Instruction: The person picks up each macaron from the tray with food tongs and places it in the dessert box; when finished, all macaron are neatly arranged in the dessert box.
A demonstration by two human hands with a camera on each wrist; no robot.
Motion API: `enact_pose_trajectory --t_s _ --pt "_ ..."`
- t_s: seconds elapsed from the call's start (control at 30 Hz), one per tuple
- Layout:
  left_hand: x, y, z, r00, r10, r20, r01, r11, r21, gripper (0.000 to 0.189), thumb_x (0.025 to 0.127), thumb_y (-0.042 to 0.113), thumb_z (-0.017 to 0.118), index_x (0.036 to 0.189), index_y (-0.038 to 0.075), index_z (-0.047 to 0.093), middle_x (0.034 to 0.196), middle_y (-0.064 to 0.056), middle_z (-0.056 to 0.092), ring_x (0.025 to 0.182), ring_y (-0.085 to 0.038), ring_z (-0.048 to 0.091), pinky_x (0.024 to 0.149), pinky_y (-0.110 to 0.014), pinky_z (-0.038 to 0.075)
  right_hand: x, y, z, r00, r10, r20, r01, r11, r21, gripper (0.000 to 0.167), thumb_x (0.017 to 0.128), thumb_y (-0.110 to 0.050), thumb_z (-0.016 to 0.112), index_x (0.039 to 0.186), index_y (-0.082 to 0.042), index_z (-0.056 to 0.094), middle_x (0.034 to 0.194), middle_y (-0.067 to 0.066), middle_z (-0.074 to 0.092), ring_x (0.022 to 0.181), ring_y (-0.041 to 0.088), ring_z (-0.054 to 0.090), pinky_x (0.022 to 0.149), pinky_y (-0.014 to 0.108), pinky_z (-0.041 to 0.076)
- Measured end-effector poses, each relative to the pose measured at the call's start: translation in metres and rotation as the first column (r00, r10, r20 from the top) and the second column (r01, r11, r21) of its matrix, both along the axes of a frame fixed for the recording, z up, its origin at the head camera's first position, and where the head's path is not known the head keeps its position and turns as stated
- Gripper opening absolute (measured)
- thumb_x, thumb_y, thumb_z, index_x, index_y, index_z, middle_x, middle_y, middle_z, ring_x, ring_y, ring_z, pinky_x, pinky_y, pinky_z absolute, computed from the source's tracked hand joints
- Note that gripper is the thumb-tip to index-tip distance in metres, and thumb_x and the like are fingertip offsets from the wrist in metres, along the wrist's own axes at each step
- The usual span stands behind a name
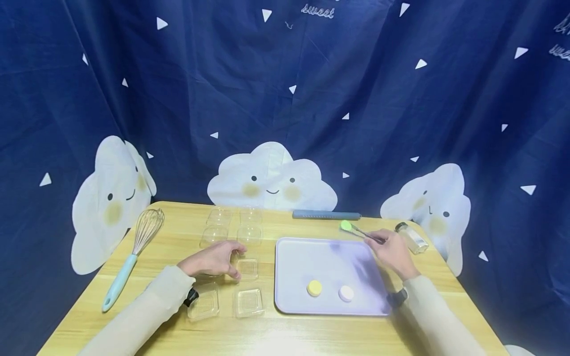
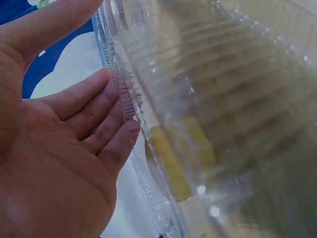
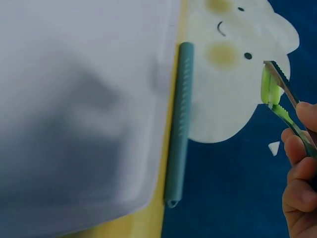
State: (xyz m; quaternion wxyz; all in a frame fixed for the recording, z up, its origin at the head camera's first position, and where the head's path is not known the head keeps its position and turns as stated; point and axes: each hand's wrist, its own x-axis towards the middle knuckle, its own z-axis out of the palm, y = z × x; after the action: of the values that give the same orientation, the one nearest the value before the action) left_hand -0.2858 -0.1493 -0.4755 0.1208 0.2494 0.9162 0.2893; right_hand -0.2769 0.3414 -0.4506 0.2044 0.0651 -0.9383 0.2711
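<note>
If right hand (image 1: 393,252) gripping tongs (image 3: 284,82) slackens, green macaron (image 1: 345,225) may fall; left hand (image 1: 215,259) loosely spread at clear box (image 1: 248,269).

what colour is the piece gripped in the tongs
The piece in the tongs is light green; it shows best in the right wrist view.

"sweet" (image 1: 318,11) on the blue curtain (image 1: 249,89)

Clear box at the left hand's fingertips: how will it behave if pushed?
Probably light for its size: the clear box looks like see-through plastic. Its walls seem thin, so it may flex under a firm push. Its squarish outline suggests it would slide rather than roll.
</note>
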Motion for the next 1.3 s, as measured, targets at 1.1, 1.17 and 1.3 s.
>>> enact_pose_trajectory --t_s 1.1,1.17,1.3 --pt "-0.002 0.003 0.0 1.0 0.013 0.013 -0.013 1.0 0.016 0.078 0.064 0.025 0.094 0.132 0.003 0.063 0.131 -0.01 0.068 0.125 -0.034 0.06 0.113 -0.057 0.045 -0.052 -0.165 0.062 0.878 0.41 -0.248 -0.419 0.908 0.021 0.008 0.081 -0.014 0.082 0.089 -0.012 0.083 0.077 -0.001 0.076 0.066 0.007 0.065 0.061 0.019 0.054" --pt "-0.002 0.002 0.0 1.0 0.014 0.014 -0.015 1.0 0.016 0.077 0.063 0.024 0.094 0.131 0.004 0.063 0.131 -0.01 0.068 0.125 -0.035 0.06 0.112 -0.057 0.045 -0.048 -0.179 0.057 0.86 0.466 -0.208 -0.466 0.883 0.051 0.008 0.083 -0.015 0.081 0.09 -0.012 0.083 0.075 -0.002 0.074 0.065 0.005 0.062 0.06 0.017 0.053" --pt "0.0 0.002 -0.001 0.999 0.021 0.027 -0.022 0.999 0.026 0.076 0.063 0.022 0.094 0.13 0.004 0.064 0.131 -0.011 0.068 0.125 -0.035 0.06 0.112 -0.058 0.045 -0.037 -0.204 0.044 0.818 0.562 -0.12 -0.551 0.826 0.116 0.008 0.084 -0.015 0.08 0.091 -0.012 0.083 0.074 -0.002 0.073 0.063 0.003 0.058 0.057 0.014 0.049"
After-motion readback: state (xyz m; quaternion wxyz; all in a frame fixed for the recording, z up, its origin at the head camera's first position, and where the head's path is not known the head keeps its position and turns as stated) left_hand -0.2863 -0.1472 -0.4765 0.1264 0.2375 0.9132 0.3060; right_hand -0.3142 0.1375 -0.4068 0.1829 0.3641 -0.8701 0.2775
